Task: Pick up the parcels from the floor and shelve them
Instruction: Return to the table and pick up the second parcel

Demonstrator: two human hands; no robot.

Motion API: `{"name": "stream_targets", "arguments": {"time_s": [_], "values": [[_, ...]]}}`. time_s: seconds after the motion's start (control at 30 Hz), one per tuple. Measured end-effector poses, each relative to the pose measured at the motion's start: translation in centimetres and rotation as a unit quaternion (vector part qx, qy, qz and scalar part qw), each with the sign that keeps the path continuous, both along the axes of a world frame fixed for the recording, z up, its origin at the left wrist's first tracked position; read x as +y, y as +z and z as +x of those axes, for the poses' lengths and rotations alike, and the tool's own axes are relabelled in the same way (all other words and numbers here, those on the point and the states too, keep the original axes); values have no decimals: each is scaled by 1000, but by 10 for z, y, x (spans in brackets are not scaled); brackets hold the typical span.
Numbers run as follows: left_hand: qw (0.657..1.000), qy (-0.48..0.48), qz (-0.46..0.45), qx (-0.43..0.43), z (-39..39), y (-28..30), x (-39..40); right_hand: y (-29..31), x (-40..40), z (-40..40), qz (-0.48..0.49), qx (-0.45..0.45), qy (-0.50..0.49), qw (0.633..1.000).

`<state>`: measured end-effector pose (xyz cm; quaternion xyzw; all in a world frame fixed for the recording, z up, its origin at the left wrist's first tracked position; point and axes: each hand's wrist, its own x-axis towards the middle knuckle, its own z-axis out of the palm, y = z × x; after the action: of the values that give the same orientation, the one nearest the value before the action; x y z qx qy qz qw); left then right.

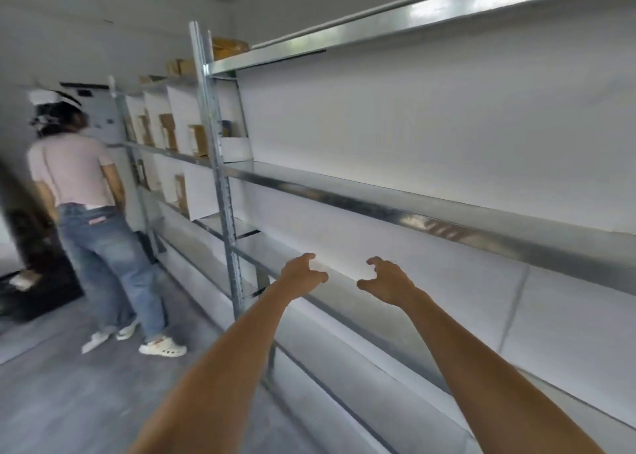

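Metal shelving point(395, 209); another person point(86, 192) seemingly clear.

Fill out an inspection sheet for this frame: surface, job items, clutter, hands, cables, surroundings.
Surface: the near metal shelving bay has bare shelves; grey floor bare close by.
Job's things: brown parcels stand on the far bay's shelves, more parcels on its top shelf; none seen on the floor near the hands.
Clutter: a blurred dark object at far left, unidentifiable.
Hands: left hand and right hand both open, empty, reaching toward a lower shelf.
Cables: nothing seen.
Surroundings: another person stands facing the far bay; white walls.
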<state>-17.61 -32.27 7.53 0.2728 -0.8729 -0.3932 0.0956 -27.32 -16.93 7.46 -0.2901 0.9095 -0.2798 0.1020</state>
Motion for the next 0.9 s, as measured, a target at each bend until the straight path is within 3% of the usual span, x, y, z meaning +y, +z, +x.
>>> {"name": "stream_targets", "arguments": {"time_s": [0.3, 0.7, 0.9], "values": [[973, 219, -11, -64, 93, -44, -182, -22, -267, 37, 15, -66, 222, 973], [887, 457, 26, -58, 311, -77, -398, -65, -550, 240, 60, -61, 464, 882], [860, 507, 40, -50, 412, -86, -510, -66, -680, 344, 92, -36, 526, 845]]}}
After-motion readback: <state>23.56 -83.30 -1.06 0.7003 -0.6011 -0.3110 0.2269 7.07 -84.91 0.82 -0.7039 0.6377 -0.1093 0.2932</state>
